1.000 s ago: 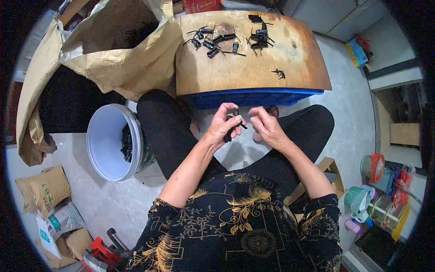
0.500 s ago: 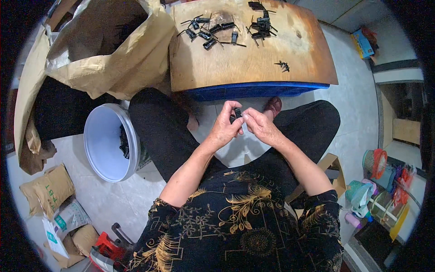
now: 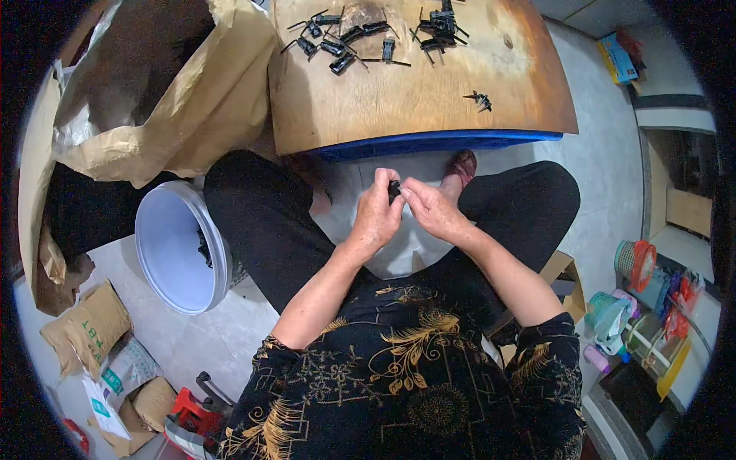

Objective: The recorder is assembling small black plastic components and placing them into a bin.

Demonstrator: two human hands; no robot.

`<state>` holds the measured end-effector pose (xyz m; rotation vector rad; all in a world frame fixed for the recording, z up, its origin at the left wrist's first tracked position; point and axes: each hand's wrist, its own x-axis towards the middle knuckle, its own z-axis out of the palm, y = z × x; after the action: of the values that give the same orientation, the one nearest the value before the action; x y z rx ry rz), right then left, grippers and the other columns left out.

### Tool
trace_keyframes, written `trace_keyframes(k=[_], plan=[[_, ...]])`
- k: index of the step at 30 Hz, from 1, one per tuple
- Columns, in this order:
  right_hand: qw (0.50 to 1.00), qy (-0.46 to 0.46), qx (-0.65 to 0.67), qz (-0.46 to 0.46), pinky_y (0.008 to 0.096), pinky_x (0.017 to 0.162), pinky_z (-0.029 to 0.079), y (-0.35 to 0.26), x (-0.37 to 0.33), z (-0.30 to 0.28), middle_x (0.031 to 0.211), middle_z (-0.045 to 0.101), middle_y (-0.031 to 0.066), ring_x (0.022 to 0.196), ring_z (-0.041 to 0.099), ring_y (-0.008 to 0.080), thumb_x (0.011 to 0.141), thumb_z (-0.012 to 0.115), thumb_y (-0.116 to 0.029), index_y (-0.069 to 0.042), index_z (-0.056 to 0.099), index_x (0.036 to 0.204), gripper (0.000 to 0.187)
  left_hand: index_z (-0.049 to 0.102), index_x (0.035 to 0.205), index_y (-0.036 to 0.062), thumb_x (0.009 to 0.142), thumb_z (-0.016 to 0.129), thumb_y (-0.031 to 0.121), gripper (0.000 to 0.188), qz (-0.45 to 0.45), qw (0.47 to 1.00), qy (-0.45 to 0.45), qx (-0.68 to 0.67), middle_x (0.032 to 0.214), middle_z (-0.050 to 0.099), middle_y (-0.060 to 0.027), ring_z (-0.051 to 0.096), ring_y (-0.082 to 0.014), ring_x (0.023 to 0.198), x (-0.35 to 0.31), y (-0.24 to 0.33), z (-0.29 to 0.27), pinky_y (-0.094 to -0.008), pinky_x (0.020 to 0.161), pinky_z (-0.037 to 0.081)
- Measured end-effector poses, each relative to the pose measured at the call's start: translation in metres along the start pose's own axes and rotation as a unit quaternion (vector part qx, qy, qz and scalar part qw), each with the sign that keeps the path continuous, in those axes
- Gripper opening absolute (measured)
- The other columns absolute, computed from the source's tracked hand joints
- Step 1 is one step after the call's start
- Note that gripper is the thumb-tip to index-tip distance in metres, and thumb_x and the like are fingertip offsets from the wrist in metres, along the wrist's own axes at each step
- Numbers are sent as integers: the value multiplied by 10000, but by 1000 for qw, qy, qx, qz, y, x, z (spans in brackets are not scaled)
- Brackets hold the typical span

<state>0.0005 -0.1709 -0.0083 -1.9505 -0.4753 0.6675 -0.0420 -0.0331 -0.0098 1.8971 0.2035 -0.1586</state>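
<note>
Fingers of the left hand [image 3: 376, 215] curl closed around one black part [image 3: 394, 191] just above center; those of the right hand [image 3: 434, 210] bunch against it, their hold unclear. At twelve o'clock, about eight black pieces [image 3: 353, 34] lie beside an overlapping cluster [image 3: 440, 28] on one bench [image 3: 414, 100], bare along its near edge.

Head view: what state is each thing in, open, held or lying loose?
Left hand, closed around a black part.
Right hand, fingers bent toward that part; grip unclear.
Black part, held, mostly hidden.
Bucket, open, dark pieces inside.
Paper sack, open.
Wooden board, stained.
Black pieces on it, lying loose.
</note>
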Motion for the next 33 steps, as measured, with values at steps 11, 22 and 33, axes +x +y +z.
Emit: trace_keyframes(k=[11, 22, 33], plan=[[989, 106, 100, 3, 356, 541, 440, -6, 6, -7, 742, 579, 115, 625, 569, 211, 908, 470, -266, -33, 508, 970, 244, 405, 1059, 94, 819, 544, -8, 296, -107, 882, 42, -456, 797, 570, -85, 554, -125, 556, 15, 15, -19, -201, 414, 388], [947, 30, 319, 15, 147, 393, 283, -14, -4, -15, 720, 536, -8, 464, 398, 14, 889, 533, -166, -54, 506, 940, 126, 444, 1194, 55, 856, 508, 85, 345, -142, 839, -61, -521, 819, 559, -93, 536, -135, 565, -2, 16, -19, -200, 450, 409], [961, 4, 273, 49, 208, 477, 372, -4, -14, -21, 728, 581, 4, 570, 478, 42, 862, 570, -186, -19, 543, 934, 184, 472, 1171, 54, 872, 503, 103, 305, -92, 905, -137, -392, 869, 562, -94, 623, -149, 672, -11, 20, -13, -177, 421, 404]])
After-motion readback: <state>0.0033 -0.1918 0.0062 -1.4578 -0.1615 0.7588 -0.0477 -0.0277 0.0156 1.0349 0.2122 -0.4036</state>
